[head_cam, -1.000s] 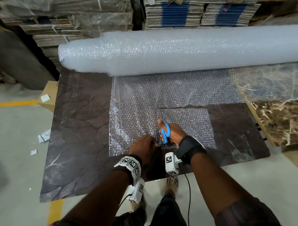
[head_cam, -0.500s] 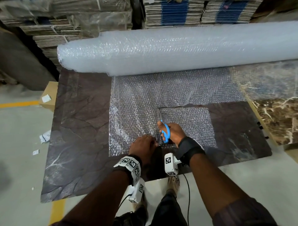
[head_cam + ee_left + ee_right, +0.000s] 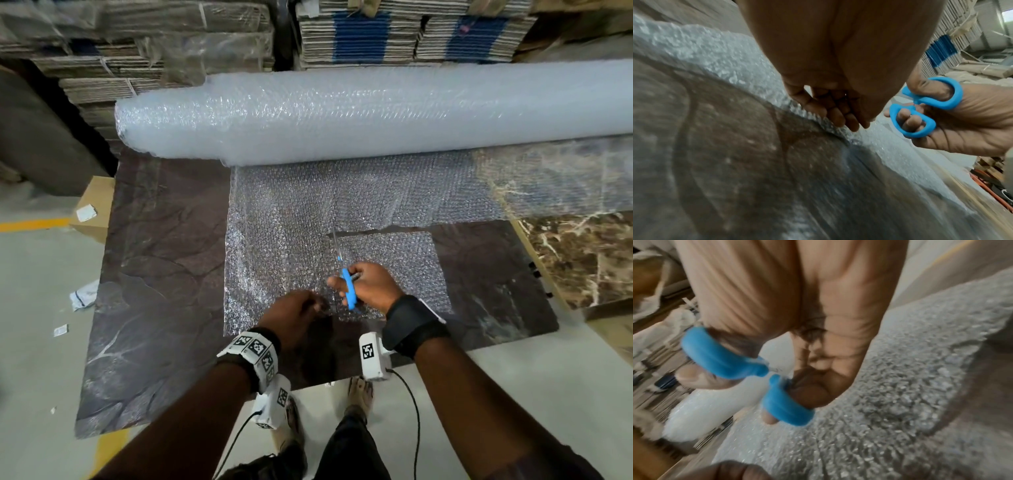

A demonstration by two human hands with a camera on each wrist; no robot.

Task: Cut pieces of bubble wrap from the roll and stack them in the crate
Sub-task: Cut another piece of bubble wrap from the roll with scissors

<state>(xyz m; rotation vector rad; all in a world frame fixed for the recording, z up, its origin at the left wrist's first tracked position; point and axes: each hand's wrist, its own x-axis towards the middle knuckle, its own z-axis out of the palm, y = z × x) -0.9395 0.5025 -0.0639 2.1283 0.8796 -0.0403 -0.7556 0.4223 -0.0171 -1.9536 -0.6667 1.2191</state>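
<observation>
Right hand (image 3: 371, 286) grips scissors (image 3: 346, 286) | left hand (image 3: 294, 313) pinches bubble wrap (image 3: 284, 240) | piece (image 3: 394, 263) nearly cut free; crate unseen

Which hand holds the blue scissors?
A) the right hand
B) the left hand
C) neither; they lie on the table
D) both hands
A: the right hand has its thumb and fingers through the loops of the scissors, while the left hand rests at the near edge of the bubble wrap.
</observation>
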